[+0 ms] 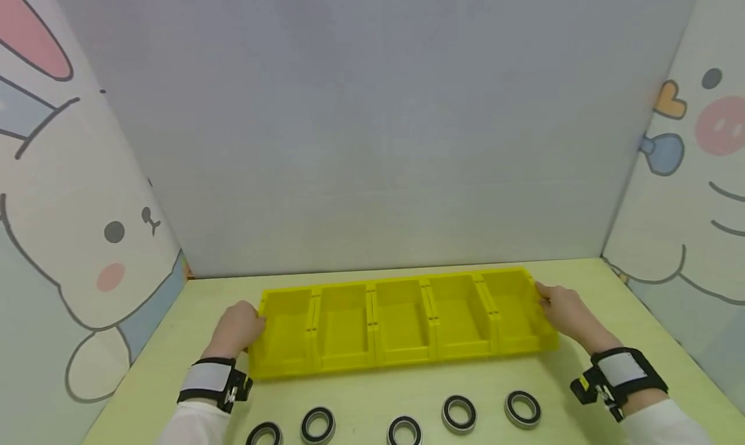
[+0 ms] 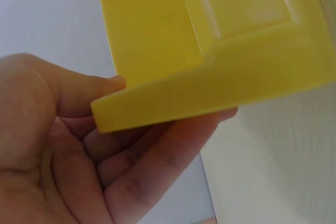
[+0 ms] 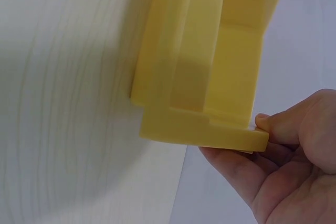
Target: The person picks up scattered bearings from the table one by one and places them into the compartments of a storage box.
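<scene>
A long yellow bin rack (image 1: 401,361) with several compartments in a row spans the space between both hands. My left hand (image 1: 237,328) grips its left end; in the left wrist view the thumb lies on the inner side of the end wall and the fingers (image 2: 157,166) are underneath. My right hand (image 1: 567,309) pinches the right end, thumb (image 3: 262,121) over the edge and fingers below. The rack slants slightly, its right end farther back. No contents show in the compartments. Several black-and-silver ball bearings (image 1: 458,414) lie in front of it.
The pale wooden table (image 1: 169,341) ends at a grey back wall (image 1: 384,141). Side panels with cartoon animals (image 1: 110,290) stand left and right. One bearing (image 1: 264,435) at the near left and another (image 1: 404,432) at the middle are cut by the frame's bottom edge.
</scene>
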A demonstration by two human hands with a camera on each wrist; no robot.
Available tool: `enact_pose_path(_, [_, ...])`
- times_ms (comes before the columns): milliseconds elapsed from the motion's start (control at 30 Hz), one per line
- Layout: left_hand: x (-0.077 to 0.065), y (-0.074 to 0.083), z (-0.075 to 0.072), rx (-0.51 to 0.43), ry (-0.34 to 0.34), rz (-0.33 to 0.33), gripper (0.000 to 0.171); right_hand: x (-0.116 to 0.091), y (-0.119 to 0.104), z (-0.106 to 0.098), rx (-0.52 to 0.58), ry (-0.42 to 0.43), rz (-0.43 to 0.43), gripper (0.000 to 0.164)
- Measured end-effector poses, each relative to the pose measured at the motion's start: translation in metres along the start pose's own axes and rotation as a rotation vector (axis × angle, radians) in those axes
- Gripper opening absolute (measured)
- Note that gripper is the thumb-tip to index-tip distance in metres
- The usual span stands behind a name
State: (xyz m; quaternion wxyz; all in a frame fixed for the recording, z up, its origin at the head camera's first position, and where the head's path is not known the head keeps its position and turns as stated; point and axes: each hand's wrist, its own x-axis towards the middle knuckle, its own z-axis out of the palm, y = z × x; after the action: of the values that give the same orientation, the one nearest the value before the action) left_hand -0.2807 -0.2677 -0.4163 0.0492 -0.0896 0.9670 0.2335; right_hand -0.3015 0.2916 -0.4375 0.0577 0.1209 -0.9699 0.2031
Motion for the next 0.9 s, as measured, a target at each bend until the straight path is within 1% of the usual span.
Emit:
enact_pose_path(133, [0.003, 0.005, 0.0, -0.013, 0.005, 0.012, 0.024, -0.003, 0.002, -0.002, -0.002, 0.004, 0.007, 0.041])
enact_pose_path(300, [0.005, 0.004, 0.0, -0.026, -0.002, 0.033, 0.025, -0.004, 0.002, -0.004, 0.004, -0.001, 0.009, 0.042])
enact_pose_path(433, [0.005, 0.004, -0.001, -0.025, -0.025, 0.062, 0.025, -0.006, 0.007, -0.004, -0.012, 0.003, -0.016, 0.041])
enact_pose_path(567, [0.01, 0.006, -0.005, -0.022, -0.088, 0.103, 0.023, -0.013, 0.012, -0.005, -0.016, -0.03, -0.024, 0.046])
enact_pose_path(633, [0.014, 0.006, -0.007, -0.031, -0.129, 0.105, 0.02, -0.019, 0.011, -0.006, -0.014, -0.052, -0.021, 0.055])
enact_pose_path(700, [0.018, 0.007, -0.01, -0.046, -0.171, 0.087, 0.017, -0.027, 0.006, -0.008, 0.0, -0.058, -0.033, 0.067])
enact_pose_path(767, [0.022, 0.007, -0.012, -0.06, -0.21, 0.067, 0.017, -0.038, -0.001, -0.01, -0.01, -0.03, -0.075, 0.078])
enact_pose_path(800, [0.023, 0.008, -0.013, -0.066, -0.228, 0.057, 0.017, -0.043, -0.006, -0.011, -0.022, -0.011, -0.102, 0.08])
enact_pose_path(900, [0.027, 0.01, -0.015, -0.075, -0.277, 0.033, 0.016, -0.058, -0.02, -0.017, -0.099, 0.074, -0.194, 0.082])
